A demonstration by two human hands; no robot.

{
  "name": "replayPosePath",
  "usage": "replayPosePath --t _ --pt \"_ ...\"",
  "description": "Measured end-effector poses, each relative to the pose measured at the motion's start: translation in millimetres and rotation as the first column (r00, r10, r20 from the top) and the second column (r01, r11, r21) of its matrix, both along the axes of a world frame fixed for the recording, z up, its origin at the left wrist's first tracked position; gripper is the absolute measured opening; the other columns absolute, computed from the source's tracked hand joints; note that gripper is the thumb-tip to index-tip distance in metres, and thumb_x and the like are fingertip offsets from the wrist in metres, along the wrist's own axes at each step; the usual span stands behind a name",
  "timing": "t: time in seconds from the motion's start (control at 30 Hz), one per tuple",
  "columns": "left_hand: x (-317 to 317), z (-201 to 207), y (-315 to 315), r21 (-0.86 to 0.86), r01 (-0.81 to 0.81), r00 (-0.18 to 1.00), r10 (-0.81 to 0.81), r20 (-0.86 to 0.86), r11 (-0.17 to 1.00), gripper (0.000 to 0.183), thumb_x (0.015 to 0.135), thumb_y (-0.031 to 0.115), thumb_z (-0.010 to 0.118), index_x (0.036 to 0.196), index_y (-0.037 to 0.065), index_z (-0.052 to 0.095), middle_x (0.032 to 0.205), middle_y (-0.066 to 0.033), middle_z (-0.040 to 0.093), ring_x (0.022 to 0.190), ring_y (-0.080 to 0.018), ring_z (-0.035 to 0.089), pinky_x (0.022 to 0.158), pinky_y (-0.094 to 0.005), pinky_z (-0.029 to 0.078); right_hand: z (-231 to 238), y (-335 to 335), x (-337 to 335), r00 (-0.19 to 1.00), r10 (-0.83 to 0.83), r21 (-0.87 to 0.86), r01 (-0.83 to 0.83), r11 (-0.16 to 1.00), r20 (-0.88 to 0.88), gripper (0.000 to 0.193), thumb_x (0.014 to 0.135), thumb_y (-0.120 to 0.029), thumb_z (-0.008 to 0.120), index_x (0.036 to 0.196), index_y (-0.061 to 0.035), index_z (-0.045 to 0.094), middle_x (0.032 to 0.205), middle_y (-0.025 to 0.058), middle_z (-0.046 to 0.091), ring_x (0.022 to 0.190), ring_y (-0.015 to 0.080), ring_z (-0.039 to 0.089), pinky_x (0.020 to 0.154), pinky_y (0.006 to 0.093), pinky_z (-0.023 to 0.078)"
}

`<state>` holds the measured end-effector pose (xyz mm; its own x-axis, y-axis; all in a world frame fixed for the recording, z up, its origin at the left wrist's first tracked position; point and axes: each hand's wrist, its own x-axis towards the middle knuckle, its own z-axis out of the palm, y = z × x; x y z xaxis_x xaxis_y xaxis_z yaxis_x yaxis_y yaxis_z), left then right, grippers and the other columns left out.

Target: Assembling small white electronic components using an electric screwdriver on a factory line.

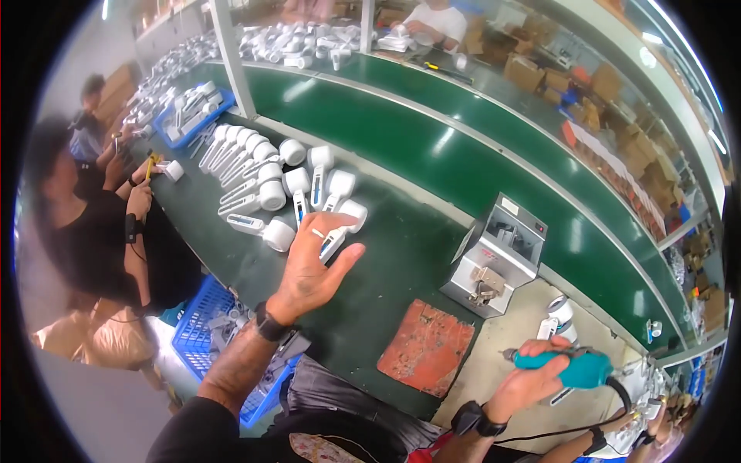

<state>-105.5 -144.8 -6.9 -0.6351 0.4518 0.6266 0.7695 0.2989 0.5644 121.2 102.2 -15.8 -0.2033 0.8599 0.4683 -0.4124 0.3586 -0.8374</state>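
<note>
My left hand (315, 266) reaches over the green bench with thumb and index finger spread apart. Just past its fingertips lies a white scoop-shaped device (354, 214) with a round cup head and a flat handle; the fingers partly cover it. Several more such white devices (272, 194) lie in rows beyond and to the left of this hand. My right hand (532, 382) is wrapped round a teal electric screwdriver (580, 370), its bit pointing left and a black cord trailing from its rear. Two white devices (560, 310) lie just beyond the screwdriver.
A grey metal machine (498, 255) stands at the bench's far edge, with a worn red mat (426, 346) nearer me. Beyond runs a green conveyor (386, 127). Blue baskets (197, 328) (179, 139) hold grey parts. A co-worker (93, 224) works at the left.
</note>
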Motion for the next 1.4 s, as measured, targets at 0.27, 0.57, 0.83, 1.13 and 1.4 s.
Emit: replayPosePath --t 0.27,0.57,0.83,1.13,1.4 --pt "84 159 -4 0.853 0.52 0.279 -0.936 -0.214 -0.04 0.036 0.103 0.045 0.052 0.094 0.011 0.047 0.083 -0.004 0.065 0.054 -0.0221 0.052 0.051 -0.0361 0.041 -11 32 -30 0.986 -0.088 0.017 0.086 0.996 0.141 0.051 0.104 -0.047 0.05 0.114 0.0027 0.05 0.071 0.006 0.053 0.065 0.0162 0.051 0.061 0.0277 0.043" --pt "72 145 17 0.719 0.679 0.084 -0.957 -0.279 -0.15 0.035 0.103 0.042 0.054 0.095 0.009 0.047 0.078 -0.0047 0.065 0.052 -0.022 0.053 0.05 -0.0358 0.041 -23 25 -16 0.989 -0.098 0.118 0.084 0.989 0.114 0.057 0.101 -0.052 0.054 0.112 0.004 0.05 0.071 0.0042 0.052 0.067 0.0148 0.051 0.063 0.0259 0.043" --pt "40 104 47 0.747 0.422 0.562 -0.795 0.23 0.514 0.035 0.101 0.037 0.058 0.08 0.01 0.049 0.072 -0.0083 0.058 0.055 -0.0193 0.052 0.052 -0.0328 0.038 -34 16 -18 0.997 -0.029 0.106 0.021 0.994 0.076 0.063 0.095 -0.057 0.061 0.113 0.0028 0.049 0.073 0.0046 0.055 0.064 0.0142 0.053 0.055 0.0259 0.043" --pt "-22 -46 104 0.418 0.124 0.603 -0.402 0.689 0.9 0.025 0.1 0.025 0.063 0.085 0.007 0.054 0.076 0.0028 0.06 0.068 -0.0024 0.048 0.062 -0.0207 0.04 -28 13 -23 0.994 -0.076 0.157 0.063 0.986 0.081 0.073 0.096 -0.053 0.062 0.136 0.0057 0.044 0.078 0.0052 0.057 0.067 0.014 0.055 0.058 0.0267 0.045" --pt "-18 -76 113 0.135 0.275 0.673 -0.291 0.68 0.952 0.029 0.098 0.031 0.065 0.087 0.004 0.061 0.068 0.0002 0.061 0.061 -0.0047 0.05 0.056 -0.0249 0.042 -29 3 -30 0.993 -0.055 0.127 0.042 0.991 0.107 0.063 0.098 -0.036 0.061 0.138 0.0091 0.041 0.08 0.0088 0.059 0.069 0.0178 0.057 0.061 0.0283 0.047"
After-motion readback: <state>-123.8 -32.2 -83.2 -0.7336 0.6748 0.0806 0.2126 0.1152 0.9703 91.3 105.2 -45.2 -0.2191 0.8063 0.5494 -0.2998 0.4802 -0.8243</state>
